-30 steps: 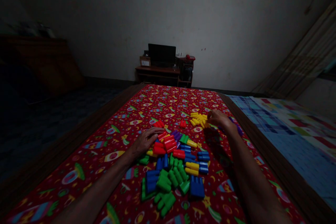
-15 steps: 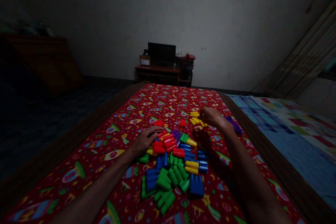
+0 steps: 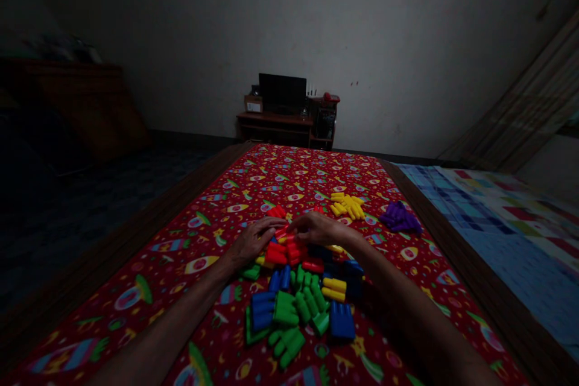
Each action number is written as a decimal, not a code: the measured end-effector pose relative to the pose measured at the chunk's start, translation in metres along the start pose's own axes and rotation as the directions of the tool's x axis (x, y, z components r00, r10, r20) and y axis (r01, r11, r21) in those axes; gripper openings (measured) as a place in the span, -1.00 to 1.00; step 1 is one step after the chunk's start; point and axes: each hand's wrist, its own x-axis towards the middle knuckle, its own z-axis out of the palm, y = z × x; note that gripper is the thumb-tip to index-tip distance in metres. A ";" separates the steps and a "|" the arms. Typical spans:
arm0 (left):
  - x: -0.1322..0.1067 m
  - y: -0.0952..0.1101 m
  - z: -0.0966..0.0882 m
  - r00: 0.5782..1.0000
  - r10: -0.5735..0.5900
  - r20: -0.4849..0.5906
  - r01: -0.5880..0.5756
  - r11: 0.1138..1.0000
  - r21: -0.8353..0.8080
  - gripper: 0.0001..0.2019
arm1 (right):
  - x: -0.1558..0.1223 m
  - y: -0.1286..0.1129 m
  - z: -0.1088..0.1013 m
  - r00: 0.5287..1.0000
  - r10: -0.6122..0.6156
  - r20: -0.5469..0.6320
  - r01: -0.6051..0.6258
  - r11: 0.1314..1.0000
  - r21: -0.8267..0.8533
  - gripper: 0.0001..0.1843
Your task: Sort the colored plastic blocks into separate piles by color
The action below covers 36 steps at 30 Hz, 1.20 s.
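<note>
Plastic building blocks lie in a mixed pile, with green blocks (image 3: 284,309) and blue blocks (image 3: 342,321) on the near side. My left hand (image 3: 254,242) rests at the pile's left edge, its fingers stretched toward the red blocks (image 3: 275,254). From the right, my right hand (image 3: 319,229) reaches over the far part of the pile. Its fingers bend down together among the red blocks; what is between the fingertips is hidden. A group of yellow blocks (image 3: 348,206) and a group of purple blocks (image 3: 400,217) lie apart, beyond my right forearm.
A red patterned cloth (image 3: 181,313) covers the long surface under the blocks. Past its far end, a desk (image 3: 274,120) with a monitor (image 3: 283,91) stands against the wall. Bedding (image 3: 488,235) lies to the right, and a wooden cabinet (image 3: 85,108) stands at the left.
My right hand has moved left and nearer, from the yellow blocks to the mixed pile. The yellow and purple groups are now uncovered. My left hand has stayed almost in place.
</note>
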 end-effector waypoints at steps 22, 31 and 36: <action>-0.001 0.002 -0.001 1.000 0.016 -0.017 -0.016 0.999 0.036 -0.64 | -0.012 -0.001 -0.023 0.953 0.088 -0.290 -0.170 0.947 -0.272 -0.70; -0.002 0.003 -0.001 1.000 0.010 -0.016 -0.009 1.000 0.020 -0.64 | -0.045 0.087 -0.069 0.649 0.370 -0.665 -0.639 0.740 -0.212 -0.68; -0.002 0.002 -0.001 1.000 0.016 -0.027 -0.015 0.999 0.032 -0.64 | -0.046 0.089 -0.066 0.634 0.445 -0.633 -0.697 0.682 -0.219 -0.68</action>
